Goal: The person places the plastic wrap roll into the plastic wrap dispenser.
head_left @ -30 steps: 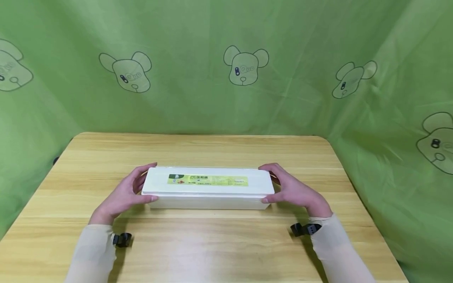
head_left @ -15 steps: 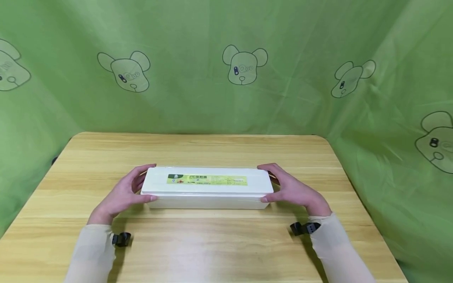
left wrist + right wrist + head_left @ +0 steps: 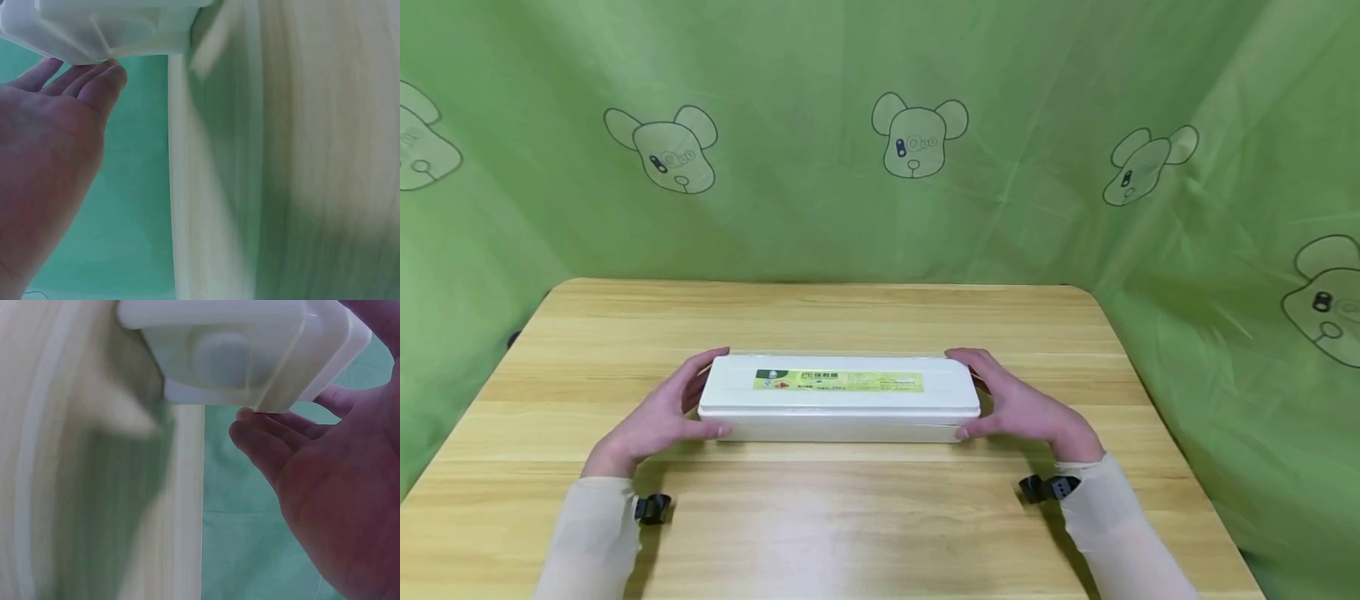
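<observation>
A long white plastic cling film box (image 3: 842, 427) with a lid and a yellow-green label (image 3: 838, 381) lies crosswise in the middle of the table in the head view. My left hand (image 3: 658, 421) grips its left end, thumb on the front face and fingers round the back. At the right end, my right hand (image 3: 1018, 404) holds it the same way. The left wrist view has the fingers of the left hand (image 3: 53, 131) against the box's far side (image 3: 125, 28). In the right wrist view, a round mark shows on the box's end, above the right hand's fingers (image 3: 269, 440).
The wooden table (image 3: 820, 525) has rounded far corners. Green cloth (image 3: 805, 208) printed with bear heads hangs behind it and along both sides. Small black cameras (image 3: 653, 508) sit at both wrists over light sleeves (image 3: 587, 533).
Both thumbs have slid slightly down the front face of the box, below the lid's edge. The box stays in about the same place.
</observation>
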`<state>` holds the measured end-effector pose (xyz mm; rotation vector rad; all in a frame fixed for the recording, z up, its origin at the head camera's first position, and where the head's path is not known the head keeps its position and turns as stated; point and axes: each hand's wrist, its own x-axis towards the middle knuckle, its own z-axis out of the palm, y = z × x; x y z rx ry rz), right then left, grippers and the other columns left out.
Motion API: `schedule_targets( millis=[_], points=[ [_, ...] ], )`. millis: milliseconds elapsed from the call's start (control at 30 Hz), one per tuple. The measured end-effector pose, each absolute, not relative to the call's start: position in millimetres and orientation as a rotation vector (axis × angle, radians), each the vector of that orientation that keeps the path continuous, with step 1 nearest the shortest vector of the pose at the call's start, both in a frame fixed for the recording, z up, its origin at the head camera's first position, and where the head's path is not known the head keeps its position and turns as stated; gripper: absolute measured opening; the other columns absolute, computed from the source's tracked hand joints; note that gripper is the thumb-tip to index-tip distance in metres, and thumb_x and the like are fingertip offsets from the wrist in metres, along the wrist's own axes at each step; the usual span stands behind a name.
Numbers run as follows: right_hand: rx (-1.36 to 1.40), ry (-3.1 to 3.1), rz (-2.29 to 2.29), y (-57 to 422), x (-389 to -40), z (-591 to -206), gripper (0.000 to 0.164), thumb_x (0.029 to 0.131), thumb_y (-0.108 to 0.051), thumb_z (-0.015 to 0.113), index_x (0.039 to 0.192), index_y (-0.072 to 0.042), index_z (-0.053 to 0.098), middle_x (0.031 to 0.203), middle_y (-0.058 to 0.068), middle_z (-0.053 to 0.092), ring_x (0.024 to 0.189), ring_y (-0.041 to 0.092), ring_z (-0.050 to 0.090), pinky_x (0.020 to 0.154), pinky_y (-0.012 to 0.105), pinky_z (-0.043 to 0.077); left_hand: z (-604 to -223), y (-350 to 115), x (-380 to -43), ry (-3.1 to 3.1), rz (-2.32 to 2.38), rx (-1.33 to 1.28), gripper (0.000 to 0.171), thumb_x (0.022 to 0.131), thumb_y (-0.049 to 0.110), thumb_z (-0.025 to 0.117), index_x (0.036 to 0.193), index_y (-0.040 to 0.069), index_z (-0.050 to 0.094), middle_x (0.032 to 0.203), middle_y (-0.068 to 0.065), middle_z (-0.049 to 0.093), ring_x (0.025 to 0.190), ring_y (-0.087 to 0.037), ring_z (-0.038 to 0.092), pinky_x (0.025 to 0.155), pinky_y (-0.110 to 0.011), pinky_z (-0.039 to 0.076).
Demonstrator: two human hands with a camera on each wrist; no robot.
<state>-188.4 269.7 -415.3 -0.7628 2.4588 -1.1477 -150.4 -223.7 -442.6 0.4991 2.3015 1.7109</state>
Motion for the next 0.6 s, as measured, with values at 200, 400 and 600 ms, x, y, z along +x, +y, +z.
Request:
schedule_targets(
  millis=[200,400,600],
  points=[
    [-0.761,2.479,-1.112,268.0,-186.0,-419.0,0.109,0.068,-0.023,0.092,0.153,-0.024,0.024,0.148,0.004,0.029,0.132,0.025,0.031,0.111,0.052,0.025,-444.6,-223.8,-150.7,2.294,1.684,0.524,0.112,0.072,0.003,0.085,0.158,0.013,0.013,0.158,-0.02,0.02,0.141,-0.04,0.024,0.103,-0.011,0.029],
    [-0.768,2.52,-1.092,267.8,-183.8,-421.6,0.107,0.068,-0.013,0.091,0.152,-0.024,0.027,0.145,0.003,0.034,0.13,0.024,0.034,0.109,0.052,0.028,-444.6,-223.0,-150.6,2.324,1.646,0.511,0.109,0.073,0.0,0.083,0.157,0.013,0.015,0.155,-0.021,0.026,0.139,-0.039,0.029,0.101,-0.011,0.03],
    [-0.809,2.618,-1.003,268.2,-182.7,-421.3,0.097,0.067,-0.014,0.091,0.146,-0.021,0.036,0.139,-0.001,0.041,0.124,0.02,0.042,0.107,0.048,0.034,-444.3,-222.5,-150.0,2.365,1.603,0.496,0.104,0.075,0.003,0.083,0.156,0.014,0.019,0.153,-0.019,0.032,0.138,-0.038,0.032,0.102,-0.012,0.03]
  ],
)
